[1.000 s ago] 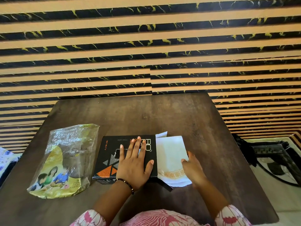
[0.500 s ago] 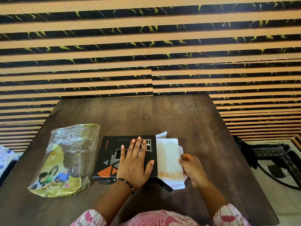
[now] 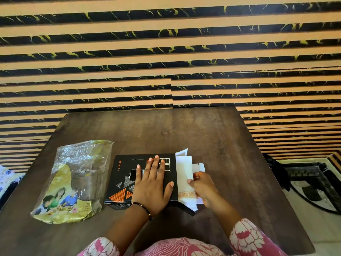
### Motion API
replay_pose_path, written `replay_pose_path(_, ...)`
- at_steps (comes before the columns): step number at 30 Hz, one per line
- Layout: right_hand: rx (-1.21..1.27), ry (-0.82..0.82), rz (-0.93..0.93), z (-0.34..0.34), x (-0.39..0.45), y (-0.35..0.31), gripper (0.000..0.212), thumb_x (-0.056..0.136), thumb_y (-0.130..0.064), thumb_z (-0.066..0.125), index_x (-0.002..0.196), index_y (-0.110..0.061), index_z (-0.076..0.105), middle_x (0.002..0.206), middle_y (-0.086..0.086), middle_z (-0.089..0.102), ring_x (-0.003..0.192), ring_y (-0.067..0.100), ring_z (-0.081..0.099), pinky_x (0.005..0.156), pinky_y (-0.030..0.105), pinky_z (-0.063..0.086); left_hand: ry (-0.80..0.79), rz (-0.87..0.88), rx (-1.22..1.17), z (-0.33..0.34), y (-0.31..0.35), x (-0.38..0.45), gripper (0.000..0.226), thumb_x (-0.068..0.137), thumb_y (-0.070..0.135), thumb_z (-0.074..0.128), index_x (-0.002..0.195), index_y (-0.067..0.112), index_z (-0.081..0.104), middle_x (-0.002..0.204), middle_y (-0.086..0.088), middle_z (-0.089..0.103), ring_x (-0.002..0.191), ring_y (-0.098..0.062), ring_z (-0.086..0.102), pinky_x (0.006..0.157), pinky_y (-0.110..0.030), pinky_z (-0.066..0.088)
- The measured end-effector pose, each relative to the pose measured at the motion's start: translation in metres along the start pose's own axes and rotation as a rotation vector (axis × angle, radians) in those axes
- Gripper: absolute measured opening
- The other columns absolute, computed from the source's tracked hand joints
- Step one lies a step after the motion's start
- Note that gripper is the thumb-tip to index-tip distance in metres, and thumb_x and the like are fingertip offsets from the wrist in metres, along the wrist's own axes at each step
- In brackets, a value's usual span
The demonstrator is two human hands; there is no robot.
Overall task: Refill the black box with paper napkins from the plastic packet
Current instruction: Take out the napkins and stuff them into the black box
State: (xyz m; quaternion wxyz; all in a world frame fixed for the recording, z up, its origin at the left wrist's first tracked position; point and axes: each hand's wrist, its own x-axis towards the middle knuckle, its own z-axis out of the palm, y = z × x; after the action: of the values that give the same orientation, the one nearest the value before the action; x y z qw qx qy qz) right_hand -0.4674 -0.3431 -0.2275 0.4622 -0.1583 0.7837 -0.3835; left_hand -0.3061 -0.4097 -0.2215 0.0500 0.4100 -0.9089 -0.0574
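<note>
The black box point(image 3: 123, 174) lies flat on the table near its front, with orange triangles printed on top. My left hand point(image 3: 152, 185) rests flat on the box with fingers straight. White paper napkins point(image 3: 184, 174) with a gold band stick out of the box's right end. My right hand point(image 3: 202, 185) touches them at their right edge, thumb and fingers curled on the stack. White box flaps show behind the napkins. The plastic packet point(image 3: 73, 182), clear and yellow with printed people, lies crumpled left of the box.
The dark wooden table point(image 3: 212, 137) stands against a wall of black and tan stripes. A dark chair point(image 3: 311, 180) stands on the floor to the right. Patterned cloth point(image 3: 7, 180) shows at the far left edge.
My right hand has pushed the napkins leftward into the box's open end, so less white paper sticks out. My left hand stayed flat on the box.
</note>
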Motion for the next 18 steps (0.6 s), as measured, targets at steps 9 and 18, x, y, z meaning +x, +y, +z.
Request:
replay_pose_path(9,0.292,-0.203,0.134,-0.017,-0.002,-0.016,0.005,0.089,-0.012,0.058,0.088,-0.008,0.056,0.082,0.008,0.063,0.073,0.019,0.06,0.053,0.028,0.046,0.001,0.015,-0.007,0.003,-0.001,-0.001,0.074,0.087,0.06,0.007,0.144,0.015,0.022,0.155,-0.007,0.013,0.141,-0.024,0.002,0.111,-0.05,-0.002)
replay_pose_path(18,0.211,-0.31,0.198,-0.013,0.003,-0.014,0.02,0.09,-0.001,0.049,0.106,-0.014,0.048,0.094,0.007,0.058,0.101,0.028,0.052,0.094,0.047,0.043,-0.003,0.045,-0.005,-0.002,0.0,-0.005,0.077,0.084,0.062,0.0,0.146,0.018,0.012,0.156,-0.005,0.003,0.141,-0.023,-0.007,0.111,-0.048,-0.009)
